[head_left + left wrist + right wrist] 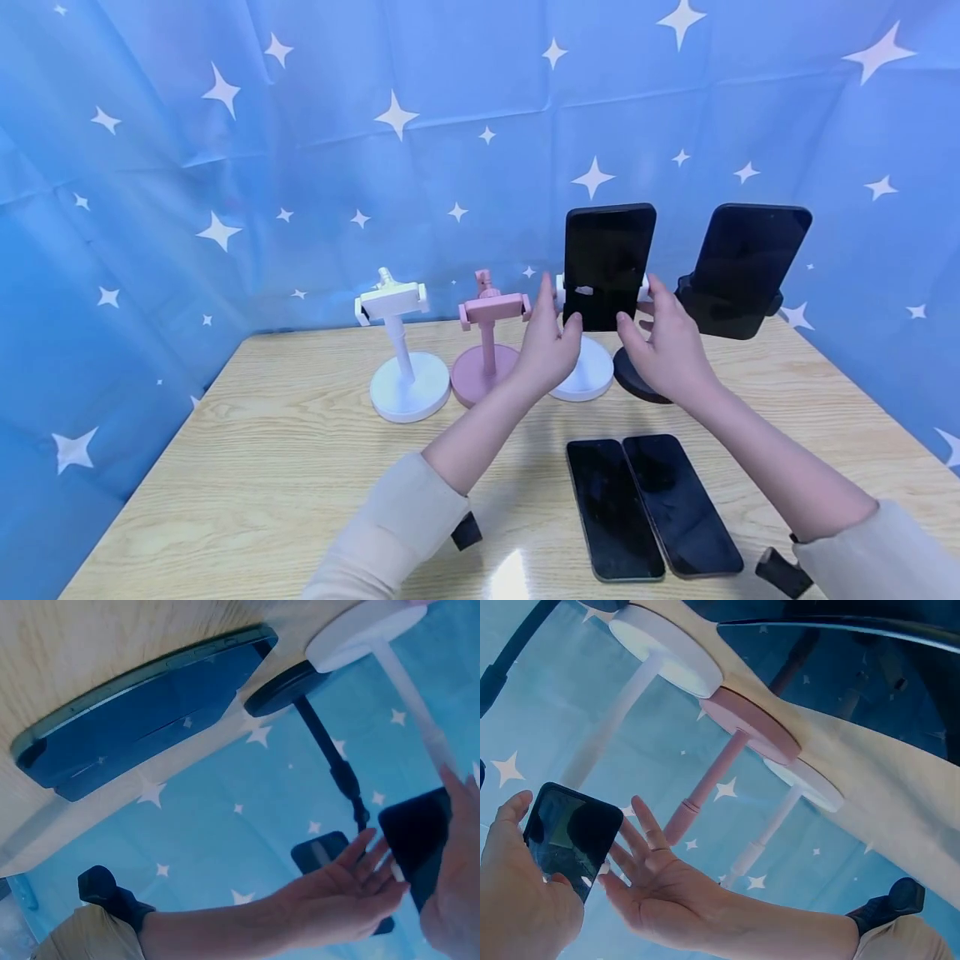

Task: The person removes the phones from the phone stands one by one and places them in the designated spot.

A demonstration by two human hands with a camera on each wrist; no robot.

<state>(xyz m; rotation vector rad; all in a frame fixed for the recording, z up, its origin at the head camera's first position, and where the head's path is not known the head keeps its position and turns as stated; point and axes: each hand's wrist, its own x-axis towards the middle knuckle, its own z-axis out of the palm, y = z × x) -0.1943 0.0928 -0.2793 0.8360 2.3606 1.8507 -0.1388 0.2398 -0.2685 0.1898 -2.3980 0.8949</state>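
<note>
A black smartphone [609,250] stands upright in the clamp of a white phone stand [583,379], whose clamp ends show at both of its sides. My left hand [547,346] is at the phone's lower left, thumb by its edge. At the lower right is my right hand [670,346], its thumb close to the screen. The fingers of the left hand [671,889] look spread and fairly straight in the right wrist view. In the left wrist view the right hand [341,900] has extended fingers too. Whether either thumb touches the phone I cannot tell.
Right of it, a tilted phone [746,271] sits in a black stand [637,375]. To the left stand a pink stand [487,367] and another white stand [408,387], both without phones. Two phones [615,508] lie side by side on the wooden table [300,467], before a blue star-patterned cloth [450,100].
</note>
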